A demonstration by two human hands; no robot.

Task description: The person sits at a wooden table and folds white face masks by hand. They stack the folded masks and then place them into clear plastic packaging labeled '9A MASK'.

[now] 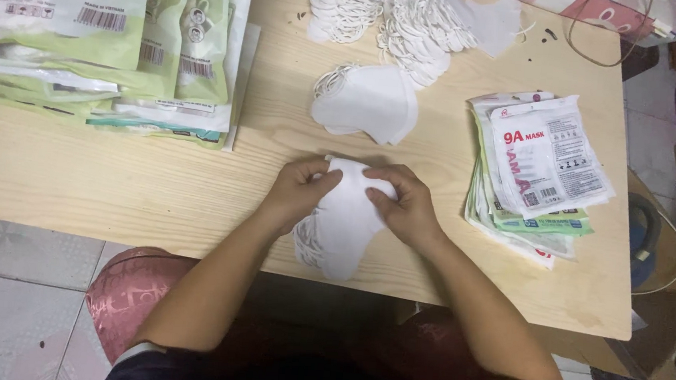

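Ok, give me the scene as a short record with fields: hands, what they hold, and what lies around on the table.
left hand: grips the left edge of the face mask stack
right hand: grips its right edge
second mask pile: beyond the hands, untouched
loose masks: heap at the table's far edge
empty pouches: stacked to the right
filled packs: stacked far left
table: light wood
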